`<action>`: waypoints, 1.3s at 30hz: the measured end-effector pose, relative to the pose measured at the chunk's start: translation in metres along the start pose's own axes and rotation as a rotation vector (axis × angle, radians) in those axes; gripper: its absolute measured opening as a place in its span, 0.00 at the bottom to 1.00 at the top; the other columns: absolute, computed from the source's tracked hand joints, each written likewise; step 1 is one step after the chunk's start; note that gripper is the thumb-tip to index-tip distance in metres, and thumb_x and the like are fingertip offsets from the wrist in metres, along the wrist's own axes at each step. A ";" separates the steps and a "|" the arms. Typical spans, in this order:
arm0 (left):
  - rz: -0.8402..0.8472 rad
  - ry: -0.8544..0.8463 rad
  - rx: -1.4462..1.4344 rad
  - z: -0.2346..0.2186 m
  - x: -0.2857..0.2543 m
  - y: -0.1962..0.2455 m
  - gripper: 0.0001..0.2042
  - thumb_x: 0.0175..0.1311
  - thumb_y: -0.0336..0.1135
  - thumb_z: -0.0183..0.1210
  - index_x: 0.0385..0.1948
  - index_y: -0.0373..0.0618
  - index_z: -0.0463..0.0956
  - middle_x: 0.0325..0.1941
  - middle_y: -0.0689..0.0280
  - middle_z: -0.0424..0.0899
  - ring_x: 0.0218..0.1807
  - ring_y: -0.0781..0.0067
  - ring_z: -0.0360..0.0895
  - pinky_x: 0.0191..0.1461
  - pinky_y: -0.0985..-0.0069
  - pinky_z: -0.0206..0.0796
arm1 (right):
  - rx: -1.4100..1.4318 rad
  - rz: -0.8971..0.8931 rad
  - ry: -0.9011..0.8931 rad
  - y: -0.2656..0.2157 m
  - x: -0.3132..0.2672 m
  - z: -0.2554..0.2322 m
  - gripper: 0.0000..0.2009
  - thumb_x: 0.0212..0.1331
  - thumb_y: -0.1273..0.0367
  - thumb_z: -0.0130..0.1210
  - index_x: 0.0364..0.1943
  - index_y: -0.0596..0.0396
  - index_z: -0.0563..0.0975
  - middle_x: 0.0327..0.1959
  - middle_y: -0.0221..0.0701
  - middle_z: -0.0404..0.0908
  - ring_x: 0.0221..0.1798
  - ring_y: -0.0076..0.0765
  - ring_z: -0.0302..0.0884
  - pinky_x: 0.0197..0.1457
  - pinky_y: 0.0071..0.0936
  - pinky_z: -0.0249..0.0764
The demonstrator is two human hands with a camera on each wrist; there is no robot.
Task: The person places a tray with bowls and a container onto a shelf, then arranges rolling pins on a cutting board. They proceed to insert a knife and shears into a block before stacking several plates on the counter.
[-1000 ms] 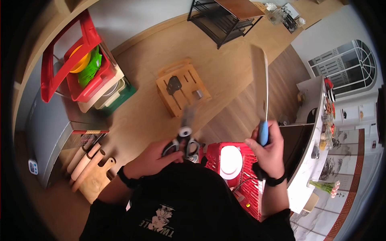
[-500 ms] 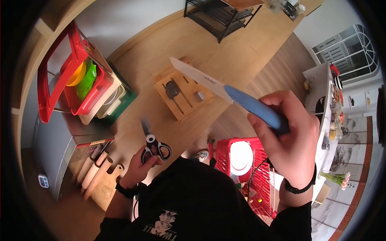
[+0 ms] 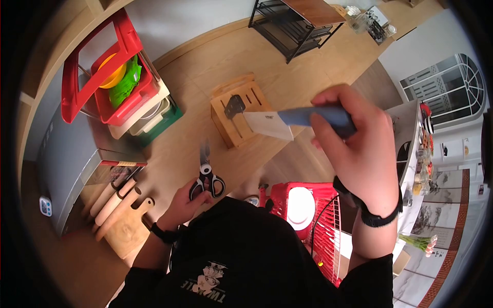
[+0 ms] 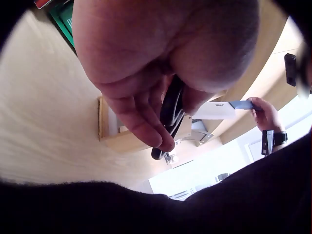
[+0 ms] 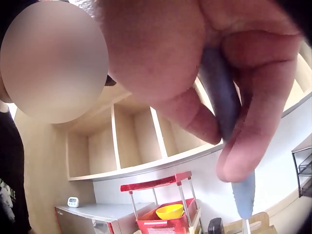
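Note:
My right hand (image 3: pixel 362 149) grips the blue handle of a kitchen knife (image 3: pixel 268 124), its broad pale blade pointing left and overlapping the near right side of a wooden knife block (image 3: pixel 224 128) in the head view. The right wrist view shows the fingers (image 5: pixel 248 141) wrapped about that handle. Lower down, my left hand (image 3: pixel 181 206) holds a pair of scissors (image 3: pixel 206 172) by the black-and-white handles, blades pointing away from me. In the left wrist view the palm hides part of the scissors' handles (image 4: pixel 171 105). A black piece (image 3: pixel 234 106) sticks up from the slotted block.
At the left, a red basket (image 3: pixel 126 110) with a yellow bowl (image 3: pixel 114 72) stands by a grey appliance (image 3: pixel 72 154). Rolling pins (image 3: pixel 117 205) and a cutting board (image 3: pixel 126 231) lie below it. A black rack (image 3: pixel 285 36) stands behind; a red dish rack (image 3: pixel 326 226) is near my body.
The knife has swung from pointing away on the right to pointing left by the block. The scissors moved left, then slightly back right.

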State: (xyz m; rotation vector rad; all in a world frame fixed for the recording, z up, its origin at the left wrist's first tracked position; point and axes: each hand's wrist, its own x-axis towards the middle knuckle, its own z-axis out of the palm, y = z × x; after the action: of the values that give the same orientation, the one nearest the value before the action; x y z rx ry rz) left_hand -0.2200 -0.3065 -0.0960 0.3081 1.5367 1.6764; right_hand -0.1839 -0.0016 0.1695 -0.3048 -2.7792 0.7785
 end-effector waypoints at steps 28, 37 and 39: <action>0.001 -0.061 0.072 0.002 0.007 0.000 0.13 0.73 0.30 0.56 0.54 0.35 0.70 0.39 0.63 0.83 0.42 0.74 0.84 0.50 0.75 0.75 | -0.151 -0.387 0.227 -0.004 0.064 0.058 0.07 0.60 0.71 0.58 0.38 0.60 0.77 0.24 0.43 0.81 0.28 0.50 0.82 0.33 0.37 0.75; 0.032 -0.044 0.077 -0.004 0.008 0.009 0.13 0.73 0.30 0.55 0.54 0.36 0.71 0.37 0.64 0.84 0.41 0.76 0.84 0.49 0.76 0.75 | -0.040 -0.301 0.040 0.020 0.073 0.086 0.07 0.60 0.71 0.58 0.35 0.61 0.77 0.26 0.46 0.82 0.32 0.57 0.81 0.37 0.42 0.76; 0.022 -0.039 0.069 -0.005 0.005 0.007 0.12 0.73 0.31 0.55 0.53 0.36 0.71 0.36 0.64 0.85 0.41 0.76 0.83 0.50 0.77 0.74 | -0.001 -0.277 0.025 0.014 0.069 0.088 0.07 0.60 0.70 0.58 0.35 0.61 0.77 0.26 0.46 0.82 0.33 0.57 0.81 0.37 0.42 0.76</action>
State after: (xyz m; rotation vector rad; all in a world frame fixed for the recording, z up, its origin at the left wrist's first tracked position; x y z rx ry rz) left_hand -0.2294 -0.3058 -0.0927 0.3933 1.5694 1.6272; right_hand -0.2728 -0.0138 0.1009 0.0703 -2.7172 0.6983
